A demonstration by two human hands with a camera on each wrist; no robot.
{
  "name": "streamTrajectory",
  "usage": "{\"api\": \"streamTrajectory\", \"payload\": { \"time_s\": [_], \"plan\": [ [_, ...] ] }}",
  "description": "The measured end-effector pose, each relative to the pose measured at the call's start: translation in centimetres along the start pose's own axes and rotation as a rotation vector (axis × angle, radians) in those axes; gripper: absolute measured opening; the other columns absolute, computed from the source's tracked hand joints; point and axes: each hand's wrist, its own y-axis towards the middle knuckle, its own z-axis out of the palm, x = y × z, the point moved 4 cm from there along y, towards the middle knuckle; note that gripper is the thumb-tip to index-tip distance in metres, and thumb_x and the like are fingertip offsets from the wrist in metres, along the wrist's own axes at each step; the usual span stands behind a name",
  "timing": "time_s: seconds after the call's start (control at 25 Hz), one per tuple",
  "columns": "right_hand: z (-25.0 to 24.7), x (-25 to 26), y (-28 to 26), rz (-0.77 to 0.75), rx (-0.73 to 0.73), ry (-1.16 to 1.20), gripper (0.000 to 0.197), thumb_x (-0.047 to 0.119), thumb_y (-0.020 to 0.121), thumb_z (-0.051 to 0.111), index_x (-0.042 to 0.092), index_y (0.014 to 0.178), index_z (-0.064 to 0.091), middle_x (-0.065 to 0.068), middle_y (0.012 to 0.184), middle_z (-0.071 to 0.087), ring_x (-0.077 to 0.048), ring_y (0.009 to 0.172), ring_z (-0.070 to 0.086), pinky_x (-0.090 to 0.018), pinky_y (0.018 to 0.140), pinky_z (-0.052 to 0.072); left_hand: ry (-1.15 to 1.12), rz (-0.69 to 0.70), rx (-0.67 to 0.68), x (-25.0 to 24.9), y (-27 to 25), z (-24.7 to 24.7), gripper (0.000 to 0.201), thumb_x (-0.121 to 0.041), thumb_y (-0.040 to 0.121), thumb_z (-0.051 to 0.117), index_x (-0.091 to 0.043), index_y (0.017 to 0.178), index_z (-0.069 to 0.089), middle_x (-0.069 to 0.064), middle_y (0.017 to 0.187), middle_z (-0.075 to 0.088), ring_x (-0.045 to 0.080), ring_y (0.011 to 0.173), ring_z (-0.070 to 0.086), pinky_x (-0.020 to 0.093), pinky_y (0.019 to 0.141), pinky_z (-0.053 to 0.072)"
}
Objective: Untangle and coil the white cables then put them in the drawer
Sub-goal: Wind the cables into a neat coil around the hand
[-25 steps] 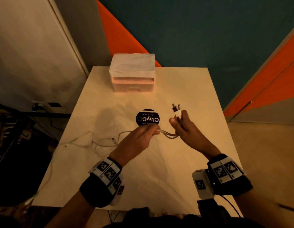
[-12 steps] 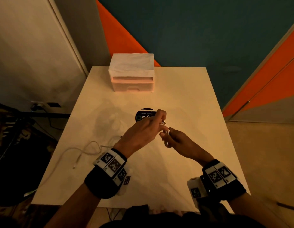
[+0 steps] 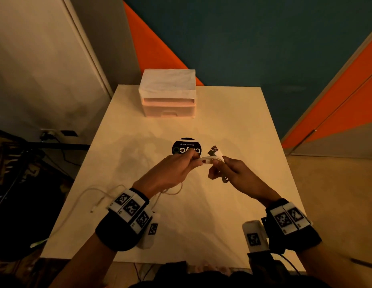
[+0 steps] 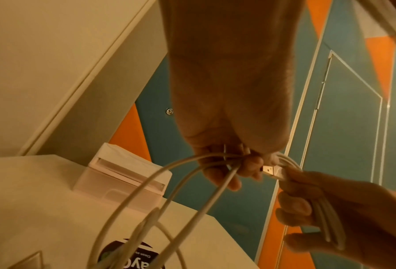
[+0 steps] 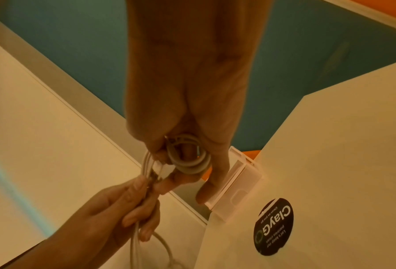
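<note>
Above the middle of the table, both hands hold the white cables (image 3: pixel 208 160). My right hand (image 3: pixel 228 173) grips a small coil of cable (image 5: pixel 187 158), and two USB plugs (image 3: pixel 214 150) stick up above its fingers. My left hand (image 3: pixel 181 169) pinches several cable strands (image 4: pixel 192 174) just left of the coil. From there the loose cable (image 3: pixel 97 196) trails back under my left wrist and off the table's left edge. A small white and pink drawer unit (image 3: pixel 168 94) stands at the back of the table, its drawers closed.
A round black sticker (image 3: pixel 186 147) lies flat on the white table (image 3: pixel 232 125) just beyond my hands. Walls and a door frame surround the table; dark clutter and a wall socket (image 3: pixel 47 135) are on the left.
My hands came together half a second ago and have since drawn slightly apart. The coil in my right hand has grown, and the loose cable has been pulled in toward me across the table.
</note>
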Motion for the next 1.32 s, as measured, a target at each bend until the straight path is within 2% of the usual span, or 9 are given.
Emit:
{"api": "streamTrajectory", "payload": {
  "time_s": [0.16, 0.28, 0.44, 0.68, 0.8, 0.96, 1.08, 1.16, 1.32],
  "plan": [
    [-0.5, -0.1, -0.7, 0.016, 0.003, 0.043, 0.040, 0.033, 0.095, 0.040, 0.000, 0.095, 0.063, -0.002, 0.082, 0.070, -0.005, 0.074, 0.066, -0.019, 0.062, 0.046, 0.031, 0.035, 0.032, 1.2, -1.0, 0.4, 0.028, -0.035, 0.097, 0.031, -0.018, 0.097, 0.054, -0.008, 0.077, 0.054, 0.004, 0.063, 0.048, 0.029, 0.059, 0.040],
    [-0.9, -0.4, -1.5, 0.016, -0.035, 0.125, 0.040, 0.037, 0.092, 0.040, 0.006, 0.103, 0.062, -0.005, 0.081, 0.069, -0.010, 0.074, 0.068, -0.020, 0.061, 0.045, 0.083, -0.023, 0.019, 2.6, -1.8, 0.8, 0.026, -0.037, 0.097, 0.030, -0.021, 0.089, 0.049, -0.006, 0.081, 0.059, 0.011, 0.066, 0.054, 0.034, 0.066, 0.045],
    [0.2, -0.6, -1.3, 0.046, -0.108, 0.233, 0.032, 0.034, 0.098, 0.034, 0.015, 0.109, 0.057, 0.001, 0.079, 0.071, -0.012, 0.071, 0.068, -0.026, 0.066, 0.046, -0.031, 0.011, -0.144, 1.3, -1.4, 1.4, 0.029, -0.029, 0.098, 0.031, -0.009, 0.092, 0.051, -0.008, 0.061, 0.050, 0.000, 0.053, 0.052, 0.018, 0.054, 0.038],
    [1.7, -0.3, -0.8, 0.018, -0.064, 0.328, 0.039, 0.033, 0.099, 0.035, 0.008, 0.112, 0.061, -0.008, 0.107, 0.071, -0.016, 0.100, 0.068, -0.029, 0.091, 0.053, -0.282, 0.012, -0.105, -0.3, -0.3, 3.8, 0.033, -0.029, 0.098, 0.030, -0.008, 0.084, 0.050, -0.004, 0.056, 0.044, 0.007, 0.047, 0.039, 0.017, 0.049, 0.031],
    [2.2, 0.3, -0.5, 0.002, -0.051, 0.294, 0.039, 0.035, 0.099, 0.036, 0.012, 0.114, 0.063, -0.009, 0.097, 0.070, -0.015, 0.089, 0.065, -0.031, 0.082, 0.051, -0.342, -0.004, -0.073, 0.2, 0.3, 4.8, 0.034, -0.033, 0.098, 0.029, -0.009, 0.085, 0.051, -0.002, 0.058, 0.048, 0.012, 0.049, 0.041, 0.030, 0.053, 0.034],
    [2.8, 0.7, -0.1, -0.039, -0.060, 0.275, 0.039, 0.031, 0.100, 0.035, 0.014, 0.108, 0.069, -0.025, 0.101, 0.067, -0.018, 0.076, 0.059, -0.034, 0.074, 0.046, -0.337, 0.019, -0.032, -0.1, 0.2, 4.8, 0.024, -0.029, 0.098, 0.030, -0.017, 0.086, 0.047, -0.006, 0.060, 0.049, 0.009, 0.052, 0.045, 0.026, 0.055, 0.037],
    [3.1, 0.9, 0.1, -0.090, -0.085, 0.360, 0.040, 0.031, 0.100, 0.037, 0.016, 0.093, 0.073, -0.033, 0.102, 0.065, -0.032, 0.074, 0.054, -0.044, 0.073, 0.040, -0.438, 0.031, 0.016, 0.1, -0.2, 3.6, 0.022, -0.031, 0.096, 0.039, -0.020, 0.087, 0.055, -0.007, 0.073, 0.060, 0.009, 0.068, 0.058, 0.024, 0.068, 0.046],
    [2.3, 1.1, 0.0, -0.079, -0.147, 0.398, 0.042, 0.034, 0.098, 0.037, 0.013, 0.095, 0.073, -0.023, 0.102, 0.070, -0.036, 0.081, 0.055, -0.043, 0.080, 0.041, -0.416, 0.039, 0.030, 1.8, -0.6, 3.0, 0.021, -0.035, 0.090, 0.049, -0.021, 0.103, 0.058, -0.005, 0.100, 0.064, 0.003, 0.092, 0.059, 0.021, 0.084, 0.046],
    [-1.0, 1.9, 0.2, -0.057, -0.260, 0.579, 0.037, 0.036, 0.090, 0.039, 0.011, 0.079, 0.064, 0.001, 0.075, 0.072, -0.018, 0.084, 0.065, -0.041, 0.092, 0.044, -0.357, -0.073, -0.156, 5.5, -2.3, 2.9, 0.052, -0.033, 0.082, 0.064, -0.024, 0.127, 0.041, -0.001, 0.127, 0.048, 0.010, 0.112, 0.047, 0.027, 0.096, 0.041]
  ]
}}
